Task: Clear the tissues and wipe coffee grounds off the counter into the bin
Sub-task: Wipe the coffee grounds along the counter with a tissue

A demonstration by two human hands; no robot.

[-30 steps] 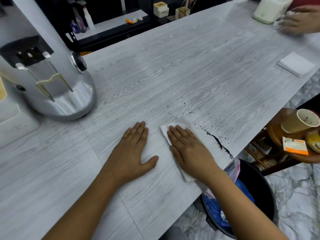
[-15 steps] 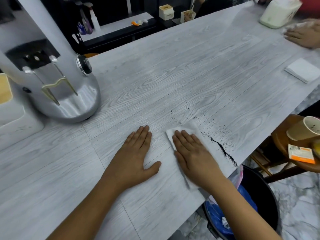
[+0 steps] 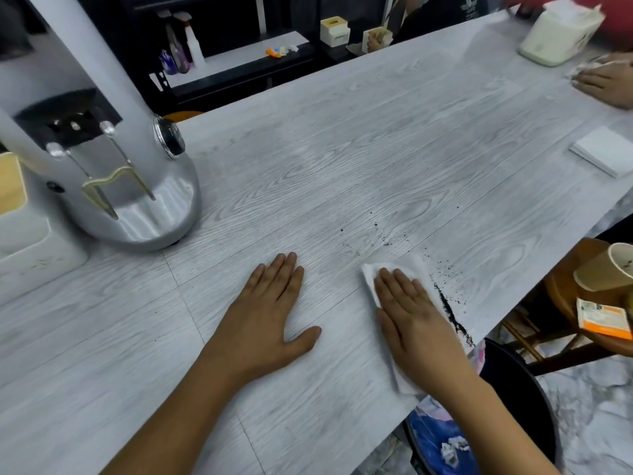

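— While the right hand (image 3: pixel 416 323) presses flat, fingers straight, on the white tissue (image 3: pixel 416 269), where are the coffee grounds (image 3: pixel 450 315)?
— Piled in a dark line just beside the tissue's right edge, near the counter (image 3: pixel 342 149) rim, above the black bin (image 3: pixel 520 399).
— And the left hand (image 3: pixel 265 320)?
— Flat on the counter, fingers relaxed, holding nothing, apart from the tissue. A silver grinder (image 3: pixel 113 159) stands far left.

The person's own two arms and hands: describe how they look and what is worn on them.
Both forearms are bare as far as the frame shows, with no sleeves in view. The left hand and right hand wear no gloves, and no rings, watch or bracelet are visible. Fingernails look short and unpainted.
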